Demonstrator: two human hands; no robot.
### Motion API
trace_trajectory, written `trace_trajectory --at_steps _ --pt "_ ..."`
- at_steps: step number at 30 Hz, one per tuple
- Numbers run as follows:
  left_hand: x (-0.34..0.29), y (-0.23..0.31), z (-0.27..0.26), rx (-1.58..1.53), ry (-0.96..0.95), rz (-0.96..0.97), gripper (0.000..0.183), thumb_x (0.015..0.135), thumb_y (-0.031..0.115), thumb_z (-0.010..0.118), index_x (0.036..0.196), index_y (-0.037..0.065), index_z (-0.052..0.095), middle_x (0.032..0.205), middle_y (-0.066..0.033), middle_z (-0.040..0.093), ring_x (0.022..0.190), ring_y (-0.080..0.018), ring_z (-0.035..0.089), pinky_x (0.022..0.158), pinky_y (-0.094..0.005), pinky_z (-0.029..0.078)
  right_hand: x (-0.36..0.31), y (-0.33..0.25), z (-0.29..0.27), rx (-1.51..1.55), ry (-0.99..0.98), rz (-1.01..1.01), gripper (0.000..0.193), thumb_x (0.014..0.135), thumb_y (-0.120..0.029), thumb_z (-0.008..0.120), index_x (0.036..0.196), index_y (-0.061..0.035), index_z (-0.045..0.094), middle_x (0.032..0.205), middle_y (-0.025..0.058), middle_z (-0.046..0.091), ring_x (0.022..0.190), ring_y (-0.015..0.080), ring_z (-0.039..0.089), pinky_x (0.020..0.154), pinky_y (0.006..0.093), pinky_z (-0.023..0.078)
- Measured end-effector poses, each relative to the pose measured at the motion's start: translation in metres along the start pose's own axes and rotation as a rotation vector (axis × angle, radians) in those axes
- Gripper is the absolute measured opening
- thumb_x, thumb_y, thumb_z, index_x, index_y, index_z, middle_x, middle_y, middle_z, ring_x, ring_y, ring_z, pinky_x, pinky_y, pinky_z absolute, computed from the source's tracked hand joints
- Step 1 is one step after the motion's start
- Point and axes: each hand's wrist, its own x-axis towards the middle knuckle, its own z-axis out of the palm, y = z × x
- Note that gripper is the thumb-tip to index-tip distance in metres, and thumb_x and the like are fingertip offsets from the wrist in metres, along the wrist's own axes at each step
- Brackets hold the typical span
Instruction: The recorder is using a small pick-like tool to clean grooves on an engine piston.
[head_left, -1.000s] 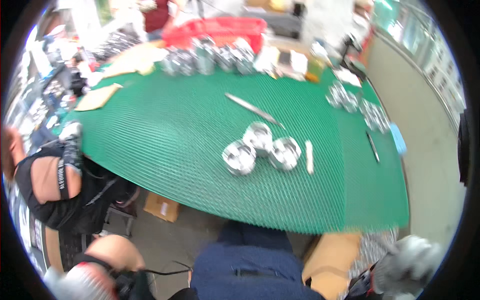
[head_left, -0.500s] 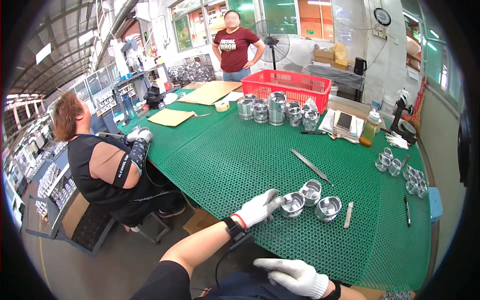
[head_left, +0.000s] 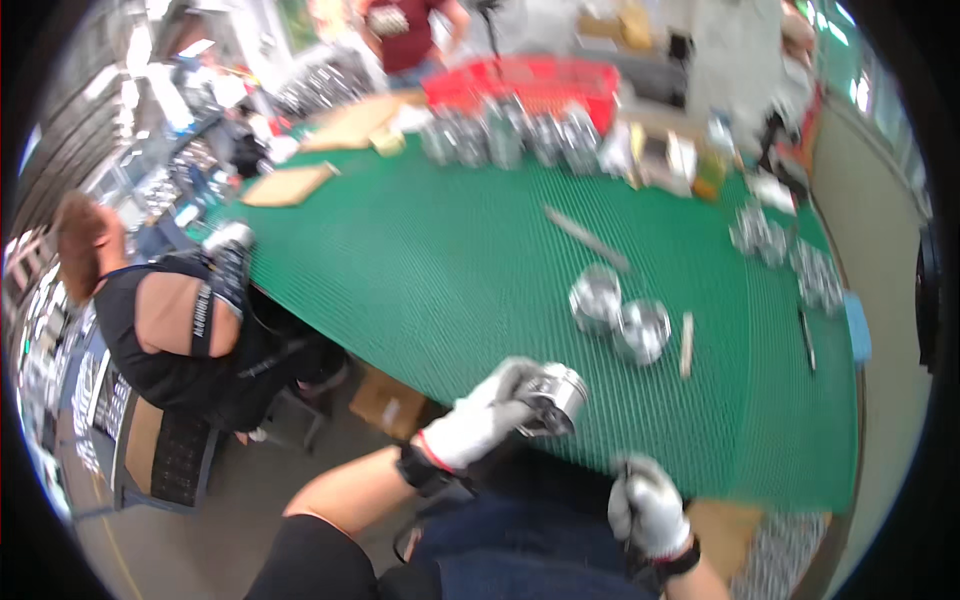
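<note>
My left hand (head_left: pixel 482 418), in a white glove, is closed around a silver metal piston (head_left: pixel 562 398). It holds the piston tilted above the table's near edge. Lower right, my gloved right hand (head_left: pixel 650 508) has its fingers curled in; a thin dark thing seems to stick out of it, too blurred to name. Beyond the held piston, one piston (head_left: pixel 597 298) and another piston (head_left: pixel 641 331) stand side by side on the green mat (head_left: pixel 400 270). A flat file (head_left: pixel 587 239) lies behind them, and a pale narrow strip (head_left: pixel 687 345) to their right.
A red crate (head_left: pixel 520 82) stands at the back behind a row of pistons (head_left: pixel 505 135). More pistons (head_left: pixel 760 235) and a pen (head_left: pixel 806 340) are at the right. A seated co-worker (head_left: pixel 160 310) is at the left; another person (head_left: pixel 400 35) stands beyond the table.
My left hand has taken one piston from the group of three and drawn it toward me. My right hand has gone from outstretched to curled. The whole view has shifted and blurred.
</note>
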Motion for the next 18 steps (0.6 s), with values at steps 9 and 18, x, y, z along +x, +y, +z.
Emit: trace_trajectory --at_steps 9,18 --pt "-0.061 0.010 0.018 0.636 -0.596 -0.044 0.045 0.078 -0.002 0.055 0.123 0.000 0.055 0.109 -0.0169 0.066 0.103 -0.0299 0.066 0.091 -0.0371 0.052 0.002 -0.023 -0.003 -1.093 -0.304 -0.523 0.019 0.083 -0.021 0.067 0.099 -0.0111 0.070 0.075 0.0069 0.064 0.056 0.0223 0.058 0.055 0.0334 0.047" --pt "-0.066 0.003 0.034 0.772 -0.729 0.107 0.051 0.069 0.002 0.064 0.119 0.002 0.056 0.100 -0.0170 0.066 0.092 -0.0360 0.066 0.080 -0.0411 0.053 0.005 -0.045 0.023 -1.484 -0.544 -0.471 0.024 0.085 -0.035 0.065 0.077 -0.0123 0.065 0.066 0.0063 0.060 0.060 0.0268 0.063 0.056 0.0388 0.051"
